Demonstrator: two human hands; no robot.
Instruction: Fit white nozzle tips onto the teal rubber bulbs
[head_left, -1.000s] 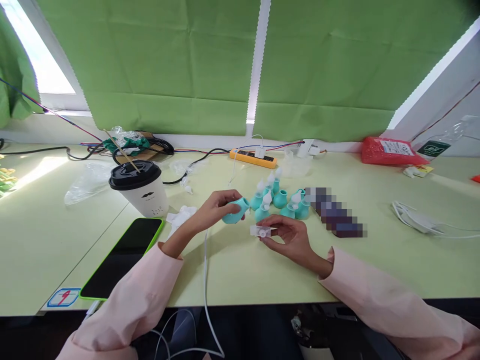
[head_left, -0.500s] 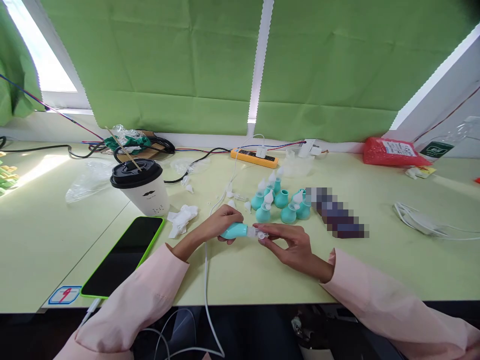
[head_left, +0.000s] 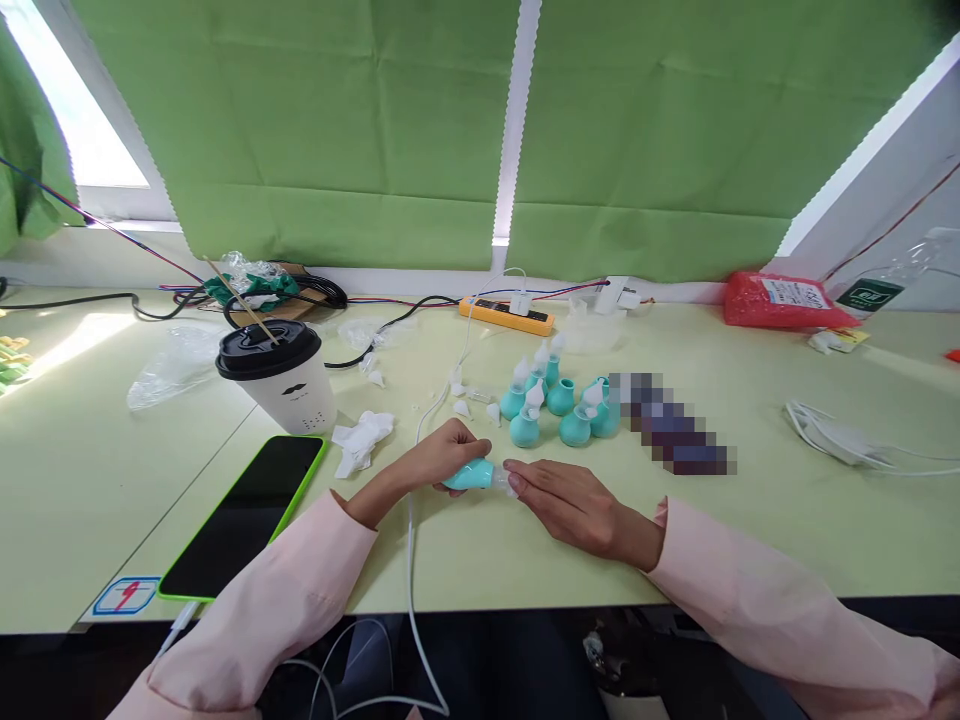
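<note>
The left hand (head_left: 448, 455) grips a teal bulb (head_left: 471, 475); the right hand (head_left: 581, 510) pinches the clear nozzle (head_left: 500, 478) at its mouth, over the desk (head_left: 517, 570), before similar bulbs (head_left: 576, 428).

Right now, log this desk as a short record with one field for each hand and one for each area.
Left hand: gripping a teal bulb
Right hand: touching a clear fitting at the bulb's mouth, partly hidden
Behind the hands: standing teal bulbs, most with pale tips
Left side: lidded cup, phone, crumpled tissue
Back edge: yellow power strip
Far right: red package, clear bottle
</note>
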